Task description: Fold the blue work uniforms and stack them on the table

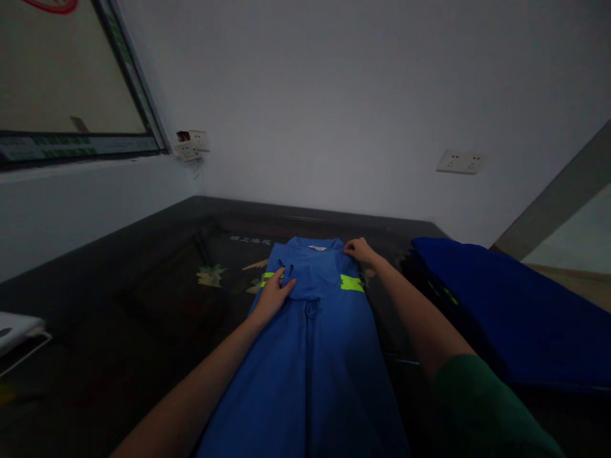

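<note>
A blue garment (pixel 334 337) with yellow-green bands lies lengthwise on the dark glossy table (pixel 157 286), its collar and white label toward the wall. Folded blue fabric lies across its upper part. My left hand (pixel 273 294) rests on the left edge of that folded part, beside the left band, with thumb and fingers apart. At the upper right shoulder, my right hand (pixel 360 249) pinches the edge of the garment near the collar.
On the right lies a stack of darker blue fabric (pixel 515 305). A white object (pixel 19 331) sits at the left edge. Wall sockets (pixel 461 161) are behind the table, and a window (pixel 67 76) is at the upper left.
</note>
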The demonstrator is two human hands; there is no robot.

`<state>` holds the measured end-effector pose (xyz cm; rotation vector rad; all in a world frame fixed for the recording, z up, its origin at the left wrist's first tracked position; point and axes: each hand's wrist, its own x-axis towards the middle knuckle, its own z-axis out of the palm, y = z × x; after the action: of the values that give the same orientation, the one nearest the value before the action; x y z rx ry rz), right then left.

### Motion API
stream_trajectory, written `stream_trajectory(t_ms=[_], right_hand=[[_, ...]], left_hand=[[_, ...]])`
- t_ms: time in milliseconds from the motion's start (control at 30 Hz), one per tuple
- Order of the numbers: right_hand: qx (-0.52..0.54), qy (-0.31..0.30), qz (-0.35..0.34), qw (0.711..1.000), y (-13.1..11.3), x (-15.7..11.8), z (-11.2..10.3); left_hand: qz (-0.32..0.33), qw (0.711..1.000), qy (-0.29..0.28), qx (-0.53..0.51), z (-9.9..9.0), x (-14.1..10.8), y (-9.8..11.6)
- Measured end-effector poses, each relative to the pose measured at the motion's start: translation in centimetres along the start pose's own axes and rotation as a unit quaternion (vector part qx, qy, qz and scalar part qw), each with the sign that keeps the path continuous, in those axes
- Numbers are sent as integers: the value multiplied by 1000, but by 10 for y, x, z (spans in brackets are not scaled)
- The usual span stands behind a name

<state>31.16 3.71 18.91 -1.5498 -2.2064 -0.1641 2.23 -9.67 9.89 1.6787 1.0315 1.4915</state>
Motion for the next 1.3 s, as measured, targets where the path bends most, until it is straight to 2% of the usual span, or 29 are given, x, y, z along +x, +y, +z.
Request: stream_trajectory(t_ms=[133,233,333,433,500,533,600,667,733,800,867,900,967,1067,1200,1300], right_hand=[[-4,-28,-15,999,0,13,-7],[-26,-40,-17,999,-9,18,-4],[-62,-40,-13,997,-23,13,8],[-101,-29,-12,994,-36,4,19],[-118,-13,-16,993,-43,-3,20],[-125,-3,-18,992,-46,-6,18],[-126,27,-27,991,-56,-13,8],[-88,54,-75,992,-71,-25,-5],[-8,31,-181,983,-91,-43,-18],[62,-58,-311,947,-113,-66,-25],[68,-145,-405,900,-132,-89,-27],[47,-168,-429,886,-139,-98,-27],[-14,-181,-442,879,-147,-110,-25],[-83,-183,-436,877,-150,-110,-22],[-102,-196,-432,874,-149,-99,-26],[-80,-215,-422,877,-149,-92,-34]], left_hand=[[-1,998,0,-59,-4,1,19],[-6,998,-2,-56,-12,0,33],[-42,999,3,-2,-22,-4,35],[-93,988,-15,120,-32,-13,31],[-90,962,-32,257,-36,-21,30],[-66,940,-31,334,-37,-25,31],[8,888,-15,460,-35,-32,36],[91,862,-28,498,-31,-37,40],[158,869,-92,460,-25,-40,40],[197,883,-151,400,-18,-40,34],[199,897,-167,358,-14,-39,24],[191,904,-164,345,-13,-39,19],[174,915,-151,331,-12,-37,9],[165,924,-133,320,-13,-35,2],[178,927,-127,306,-13,-36,2],[205,918,-147,306,-13,-39,6]])
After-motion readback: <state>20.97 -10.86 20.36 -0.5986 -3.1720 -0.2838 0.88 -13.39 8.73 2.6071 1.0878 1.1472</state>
